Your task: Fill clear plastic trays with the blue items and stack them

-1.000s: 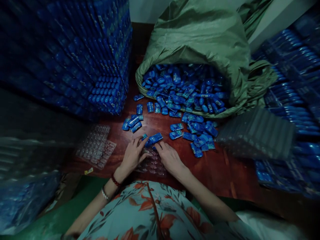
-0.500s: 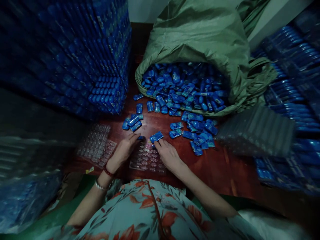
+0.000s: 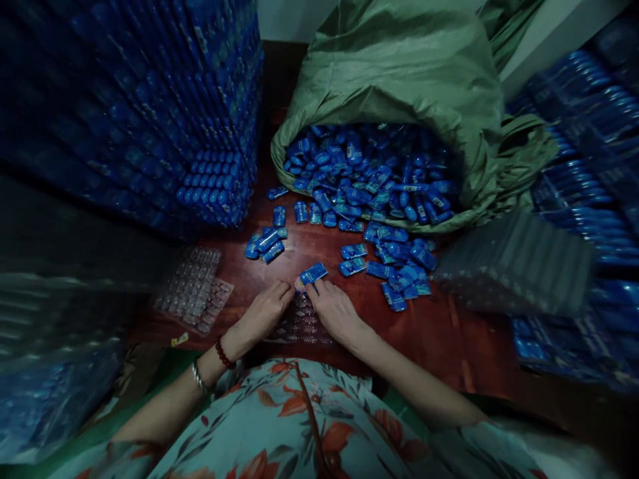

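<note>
My left hand (image 3: 267,307), with a red bead bracelet and a silver bangle at the wrist, has its fingers pressed together over the clear molded plastic tray (image 3: 302,329). What those fingers hold, if anything, is hidden. Close by on the right, my right hand (image 3: 335,307) is closed, its fingertips at the lower edge of a small blue packet (image 3: 314,273). Between both hands' fingertips shows a small pale pink and yellow patch (image 3: 300,286). The tray lies flat on the reddish-brown table (image 3: 424,339), partly covered by my hands.
A green sack (image 3: 399,73) spills blue packets (image 3: 349,193) onto the table. Loose packets (image 3: 399,253) lie at right, a few (image 3: 267,244) at left. Clear trays (image 3: 192,286) lie left; a tray stack (image 3: 519,266) stands right. Filled blue stacks (image 3: 214,179) rise at left.
My left hand has moved right, closer to my right hand. The blue piece seen at its fingertips before is now out of sight. My right hand and its packet have barely moved.
</note>
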Tool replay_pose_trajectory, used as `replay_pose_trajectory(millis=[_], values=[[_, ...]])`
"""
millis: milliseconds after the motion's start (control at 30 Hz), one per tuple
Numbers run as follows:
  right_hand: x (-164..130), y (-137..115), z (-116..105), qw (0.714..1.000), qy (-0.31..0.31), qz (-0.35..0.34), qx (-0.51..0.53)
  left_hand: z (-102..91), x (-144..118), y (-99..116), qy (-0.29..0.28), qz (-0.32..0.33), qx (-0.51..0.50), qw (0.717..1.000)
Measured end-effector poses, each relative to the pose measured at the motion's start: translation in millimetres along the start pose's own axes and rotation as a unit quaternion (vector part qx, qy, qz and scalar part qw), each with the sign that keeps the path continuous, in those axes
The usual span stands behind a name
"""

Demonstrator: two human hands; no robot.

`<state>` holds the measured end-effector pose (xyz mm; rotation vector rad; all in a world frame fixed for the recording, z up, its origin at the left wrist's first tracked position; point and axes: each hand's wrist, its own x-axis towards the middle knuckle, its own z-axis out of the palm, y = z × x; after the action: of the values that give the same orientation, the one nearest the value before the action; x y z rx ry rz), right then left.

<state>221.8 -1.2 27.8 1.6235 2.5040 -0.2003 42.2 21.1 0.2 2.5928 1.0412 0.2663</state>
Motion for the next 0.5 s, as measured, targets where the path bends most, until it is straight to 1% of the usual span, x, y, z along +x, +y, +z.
replay_pose_trajectory(millis=[100,167,233,300,367,433,500], values=[[2.1,-7.5,2.4,1.0,0.008,-0.014,-0.02,-7.9,7.0,5.5,-0.043,0.034,0.026,0.998],[2.6,-12.5,4.9,0.999,0.015,-0.022,-0.026,-11.1,10.4,7.5,-0.073,0.054,0.024,0.996],[2.9,-16.4,8.3,0.999,0.029,-0.02,-0.027,-11.0,12.1,6.3,-0.084,0.063,0.016,0.994],[3.9,-18.0,12.4,0.999,0.045,-0.007,-0.022,-7.2,13.0,2.0,-0.067,0.06,0.021,0.996],[5.7,-16.2,16.2,0.998,0.057,0.008,-0.014,-1.1,15.3,-4.5,-0.032,0.052,0.033,0.998],[6.8,-10.2,18.3,0.998,0.063,0.026,-0.008,4.0,20.0,-11.1,0.009,0.053,0.032,0.998],[4.7,0.2,17.6,0.997,0.063,0.039,0.007,4.8,26.4,-16.0,0.036,0.067,0.017,0.997]])
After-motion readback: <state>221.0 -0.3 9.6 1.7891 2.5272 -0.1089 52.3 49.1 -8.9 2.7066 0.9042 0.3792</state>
